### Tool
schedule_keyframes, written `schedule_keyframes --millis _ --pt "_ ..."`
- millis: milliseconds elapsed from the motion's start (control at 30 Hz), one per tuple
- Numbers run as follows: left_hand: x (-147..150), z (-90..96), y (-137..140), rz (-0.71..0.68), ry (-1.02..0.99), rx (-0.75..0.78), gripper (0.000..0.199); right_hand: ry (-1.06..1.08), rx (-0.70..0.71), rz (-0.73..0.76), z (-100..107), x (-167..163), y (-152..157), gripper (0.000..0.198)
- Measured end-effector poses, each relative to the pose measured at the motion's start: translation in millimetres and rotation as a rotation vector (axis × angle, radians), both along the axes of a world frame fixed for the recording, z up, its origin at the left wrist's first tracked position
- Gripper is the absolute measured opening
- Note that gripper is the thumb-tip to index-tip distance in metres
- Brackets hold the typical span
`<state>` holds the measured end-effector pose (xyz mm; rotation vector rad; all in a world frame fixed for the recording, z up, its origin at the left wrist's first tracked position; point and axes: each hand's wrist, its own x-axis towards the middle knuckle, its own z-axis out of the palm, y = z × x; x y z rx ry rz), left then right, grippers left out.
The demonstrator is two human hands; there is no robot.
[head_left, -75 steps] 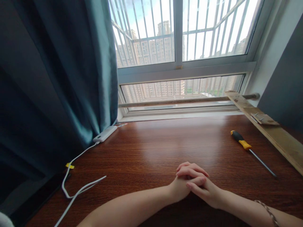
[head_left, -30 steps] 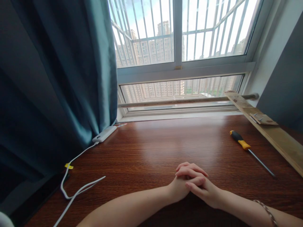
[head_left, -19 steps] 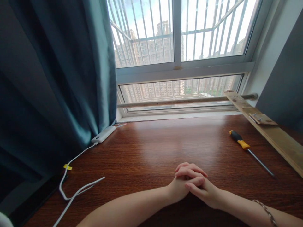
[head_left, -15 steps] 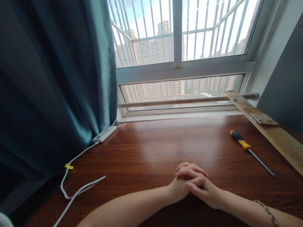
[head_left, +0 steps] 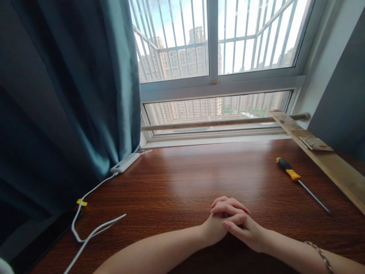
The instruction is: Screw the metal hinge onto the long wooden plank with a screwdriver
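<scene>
My left hand (head_left: 214,228) and my right hand (head_left: 247,228) are clasped over the front of the brown wooden table (head_left: 159,179). Their fingers are folded over one another, both hands closed, and no object shows in them. Part of the left hand's fingers is hidden by the clasp. A braided bracelet (head_left: 318,253) circles my right wrist. To the right of the hands, apart from them, lies a screwdriver (head_left: 292,174) with a black and yellow handle, its shaft angled toward the near right.
A wooden board (head_left: 322,156) with a small nailed piece runs along the right side. At left, a white power bank (head_left: 125,163) with a white cable (head_left: 94,232) lies by a blue curtain (head_left: 114,95). A barred window (head_left: 213,82) rises behind.
The view has shifted very slightly. My hands stay clasped, and the things on the table have not moved.
</scene>
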<state>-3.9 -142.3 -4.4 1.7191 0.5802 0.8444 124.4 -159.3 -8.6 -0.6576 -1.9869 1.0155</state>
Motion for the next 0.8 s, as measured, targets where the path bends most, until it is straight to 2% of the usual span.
schedule_keyframes --millis 300,533,800 --pt "-0.4 0.9 -0.4 -0.005 -0.013 -0.027 0.019 -0.003 0.006 0.003 0.6 -0.7 0.1 0.027" --pt "-0.6 -0.6 0.6 0.007 0.031 0.041 0.018 0.0 0.008 0.002 -2.2 -0.6 1.0 0.027" --pt "-0.6 -1.1 0.5 -0.013 -0.005 -0.034 0.019 0.0 -0.008 0.007 -0.9 -1.0 0.1 0.028"
